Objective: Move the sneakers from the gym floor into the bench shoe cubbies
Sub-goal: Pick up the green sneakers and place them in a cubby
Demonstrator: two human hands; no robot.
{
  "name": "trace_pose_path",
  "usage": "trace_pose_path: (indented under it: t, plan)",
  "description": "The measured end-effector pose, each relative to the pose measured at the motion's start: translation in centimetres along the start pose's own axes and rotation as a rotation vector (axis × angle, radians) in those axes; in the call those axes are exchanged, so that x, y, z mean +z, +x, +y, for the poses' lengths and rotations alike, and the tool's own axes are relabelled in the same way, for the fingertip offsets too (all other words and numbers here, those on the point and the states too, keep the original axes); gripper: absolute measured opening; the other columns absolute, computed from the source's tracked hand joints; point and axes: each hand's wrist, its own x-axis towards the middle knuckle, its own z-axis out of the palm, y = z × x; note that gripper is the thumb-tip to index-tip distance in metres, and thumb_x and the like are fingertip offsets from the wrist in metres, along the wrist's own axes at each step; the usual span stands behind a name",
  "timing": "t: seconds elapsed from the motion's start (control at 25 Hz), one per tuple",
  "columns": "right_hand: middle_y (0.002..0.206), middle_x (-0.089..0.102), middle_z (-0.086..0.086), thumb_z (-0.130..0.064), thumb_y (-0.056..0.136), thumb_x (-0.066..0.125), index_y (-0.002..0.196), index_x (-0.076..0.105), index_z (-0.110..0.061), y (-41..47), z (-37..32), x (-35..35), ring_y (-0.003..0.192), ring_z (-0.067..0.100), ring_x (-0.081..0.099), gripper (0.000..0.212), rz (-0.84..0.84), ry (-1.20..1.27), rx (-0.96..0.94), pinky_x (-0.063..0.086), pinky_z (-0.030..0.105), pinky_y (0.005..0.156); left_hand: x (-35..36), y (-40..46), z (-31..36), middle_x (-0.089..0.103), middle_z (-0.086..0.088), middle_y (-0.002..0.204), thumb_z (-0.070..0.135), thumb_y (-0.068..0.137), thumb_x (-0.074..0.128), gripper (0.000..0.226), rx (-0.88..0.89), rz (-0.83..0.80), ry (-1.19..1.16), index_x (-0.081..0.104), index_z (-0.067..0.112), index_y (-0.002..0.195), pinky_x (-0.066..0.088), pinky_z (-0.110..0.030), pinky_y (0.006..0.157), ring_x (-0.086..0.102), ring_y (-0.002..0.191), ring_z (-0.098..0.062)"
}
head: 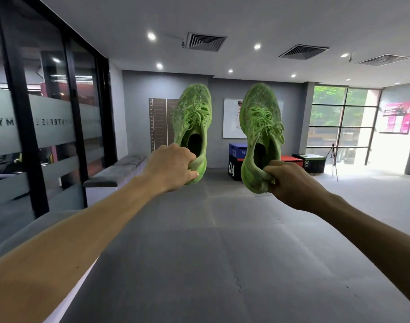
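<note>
Head view: room seen forward over two outstretched bare arms, each holding a green sneaker in the air.
Gym floor [222, 252]: grey interlocking mats, running from the near foreground to the back wall.
Glass wall [47, 113]: dark-framed panels with a frosted band, along the left side of the room.
Bench [120, 170]: long, grey-topped, set against the glass wall on the left; its front face is seen at too steep an angle to tell the cubbies.
Plyo boxes [237, 159]: blue, black and red blocks stacked near the back wall, behind and between the two sneakers in this view.
Whiteboard [233, 118]: mounted on the back wall, partly hidden by the right sneaker.
Left sneaker [193, 117]: held clear of the floor; long axis close to vertical, toe pointing up, heel down, laces and opening facing the camera.
Right sneaker [261, 127]: held clear of the floor, well apart from the left sneaker; long axis near vertical with the toe up and tilted slightly left, opening facing the camera.
Left hand [173, 167]: fingers curled, pinching the heel collar of the left sneaker.
Right hand [285, 179]: fingers curled tightly, gripping the crumpled heel of the right sneaker.
</note>
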Motion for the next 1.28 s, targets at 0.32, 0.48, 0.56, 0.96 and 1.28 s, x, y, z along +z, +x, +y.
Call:
trace_pose_path:
  t: [0.32,0.48,0.56,0.96,1.28]
  plan:
    - [0.072,0.045,-0.013,-0.013,0.079,0.071,0.072,0.054,-0.023,14.2,10.8,12.3,0.065,0.022,0.049,0.02,0.002,0.09,-0.06,0.044,0.037,0.061,11.9,11.6,-7.1,0.04,0.007,0.056,0.04,0.079,0.066,0.041,-0.092,-0.02,0.07,0.04,0.02,0.054,0.037,-0.031,0.059,0.043,0.058,-0.02]
    - [0.078,0.053,0.0,-0.01,0.076,0.069,0.077,0.061,-0.013,23.4,14.5,19.7,0.073,0.035,0.056,0.009,-0.012,0.128,-0.206,0.048,0.044,0.065,16.9,15.0,-12.1,0.038,0.007,0.057,0.039,0.079,0.065,0.031,-0.251,-0.042,0.128,0.052,0.017,0.061,0.034,-0.032,0.06,0.046,0.064,-0.024]
    - [0.078,0.053,0.003,-0.007,0.074,0.068,0.077,0.062,-0.011,28.0,15.0,22.8,0.074,0.037,0.057,0.008,-0.011,0.171,-0.299,0.048,0.046,0.066,18.1,16.1,-14.8,0.039,0.007,0.057,0.039,0.078,0.066,0.028,-0.321,-0.034,0.174,0.056,0.018,0.064,0.035,-0.032,0.06,0.047,0.064,-0.024]
    - [0.072,0.046,-0.001,-0.01,0.078,0.068,0.071,0.057,-0.009,45.9,2.9,40.4,0.068,0.034,0.054,0.013,-0.014,0.489,-0.787,0.046,0.041,0.061,18.5,11.8,-29.6,0.039,0.001,0.055,0.035,0.073,0.07,0.028,-0.728,-0.079,0.518,0.052,0.018,0.06,0.027,-0.029,0.052,0.046,0.061,-0.031]
    - [0.07,0.047,0.0,-0.005,0.073,0.07,0.069,0.053,-0.011,55.6,-9.6,48.0,0.065,0.034,0.053,0.018,0.046,0.645,-1.074,0.045,0.041,0.058,16.1,8.5,-39.2,0.038,-0.001,0.057,0.036,0.072,0.072,0.032,-0.956,-0.079,0.689,0.053,0.012,0.061,0.029,-0.03,0.054,0.045,0.06,-0.031]
